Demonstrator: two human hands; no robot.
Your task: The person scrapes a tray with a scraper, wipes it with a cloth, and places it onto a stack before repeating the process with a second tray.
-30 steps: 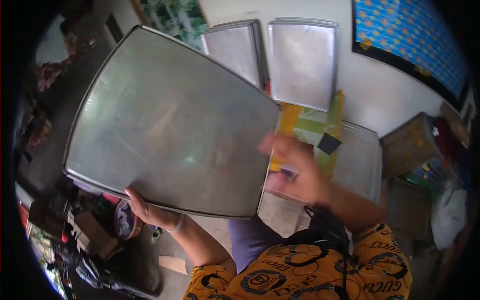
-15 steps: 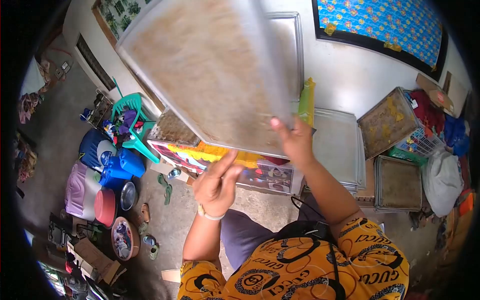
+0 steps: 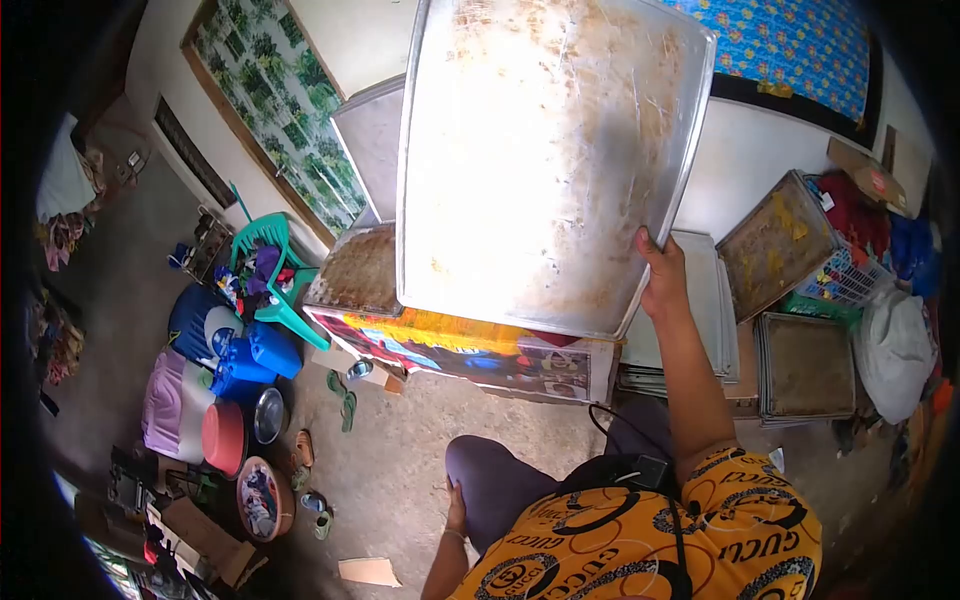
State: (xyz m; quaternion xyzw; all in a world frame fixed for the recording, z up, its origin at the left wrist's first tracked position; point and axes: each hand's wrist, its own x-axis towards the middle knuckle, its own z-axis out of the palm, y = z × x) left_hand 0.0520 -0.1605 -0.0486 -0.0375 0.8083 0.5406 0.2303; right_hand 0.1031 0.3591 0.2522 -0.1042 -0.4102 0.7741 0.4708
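A large metal baking tray, brown-stained and scratched, is tilted up in front of me. My right hand grips its lower right edge, thumb on the face towards me; the other fingers are hidden behind it. My left hand is down against the side of my thigh, holding nothing, its partly visible fingers stretched along the leg. Below the tray stands a low table with a colourful printed cover. More trays are stacked just beyond my right forearm, and a brown-crusted tray lies on the table's left end.
Another tray leans at the wall behind. At right are a second tray stack, a leaning stained tray and a white sack. To the left are a green chair, blue jugs, basins and slippers on the floor.
The tray has swung to the right and now shows a shinier, scratched face. My left hand has dropped from near its lower edge to my thigh; my right hand keeps hold.
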